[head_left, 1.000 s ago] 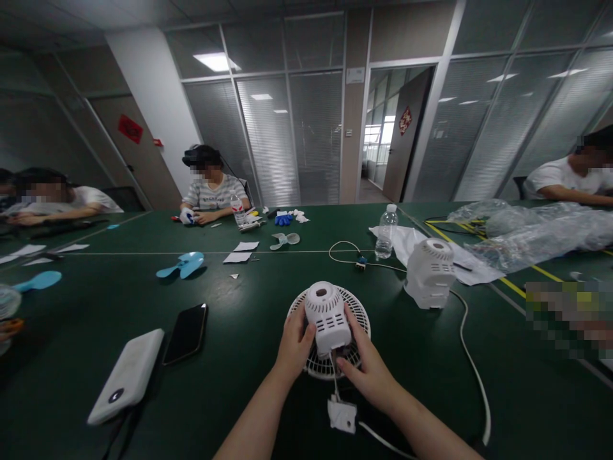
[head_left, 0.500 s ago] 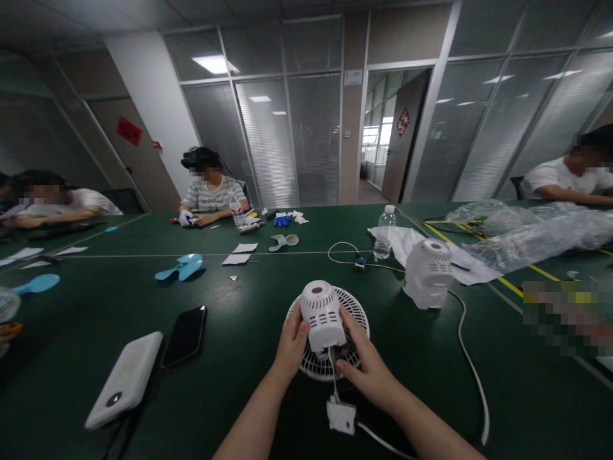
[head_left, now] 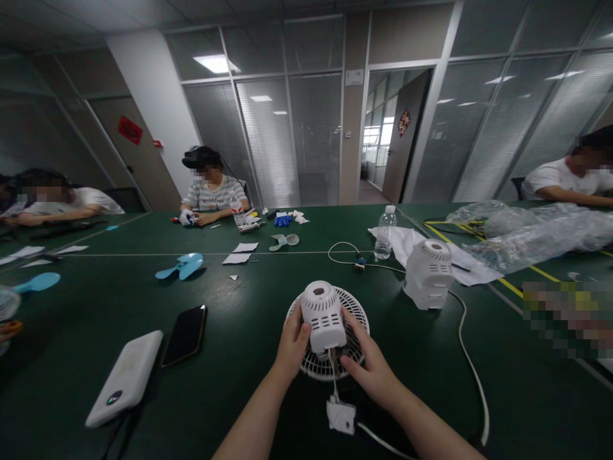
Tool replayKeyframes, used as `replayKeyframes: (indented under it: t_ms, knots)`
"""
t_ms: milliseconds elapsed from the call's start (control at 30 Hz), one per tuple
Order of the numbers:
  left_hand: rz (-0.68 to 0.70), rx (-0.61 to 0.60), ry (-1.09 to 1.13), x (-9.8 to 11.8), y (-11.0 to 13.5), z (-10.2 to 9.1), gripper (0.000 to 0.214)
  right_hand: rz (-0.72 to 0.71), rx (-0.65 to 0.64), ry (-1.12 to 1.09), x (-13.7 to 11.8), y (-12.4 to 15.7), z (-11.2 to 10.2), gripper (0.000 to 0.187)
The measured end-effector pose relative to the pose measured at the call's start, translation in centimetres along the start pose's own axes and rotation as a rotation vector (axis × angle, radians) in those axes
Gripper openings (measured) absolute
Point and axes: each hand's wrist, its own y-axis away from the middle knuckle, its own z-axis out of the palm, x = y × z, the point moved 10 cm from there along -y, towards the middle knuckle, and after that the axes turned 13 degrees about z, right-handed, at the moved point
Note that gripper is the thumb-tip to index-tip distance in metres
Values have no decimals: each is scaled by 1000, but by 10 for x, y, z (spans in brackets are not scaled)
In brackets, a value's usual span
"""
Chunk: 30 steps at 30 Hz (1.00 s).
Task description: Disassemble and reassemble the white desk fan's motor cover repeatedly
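A white plastic fan motor housing (head_left: 324,319), with slots round its top, is between my two hands above a round white fan grille (head_left: 358,314). My left hand (head_left: 288,348) holds the housing's left side, thumb on the front edge. On the right side, the fingers of my right hand (head_left: 372,365) rest against it, with the thumb lower, near the open underside. Wires come down from the housing to a small white part (head_left: 341,415) in front of the grille, from which a white cable runs right. The inside of the housing is mostly hidden.
A second white fan housing (head_left: 428,276) and a water bottle (head_left: 384,233) stand to the right. Left of me lie a phone (head_left: 185,335), a white power bank (head_left: 125,378) and blue fan blades (head_left: 182,267). Plastic wrap (head_left: 550,230) covers the far right. Other people sit around the table.
My right thumb has shifted slightly to the right, away from the wires. The housing has moved very slightly between my hands. Everything else looks the same.
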Motion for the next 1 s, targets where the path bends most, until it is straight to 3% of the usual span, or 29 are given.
replayKeyframes:
  t_ms: [267,800,1000]
  knots:
    - [10,5,47,7,-7,4,66,56,-16,133,8,0,9,88]
    - [-13,-6,64,9,-4,2,66,-46,94,-48,-1,-1,-13,62]
    - [48,-42,-12,11,-1,2,71,-59,91,-61,-6,1,-14,60]
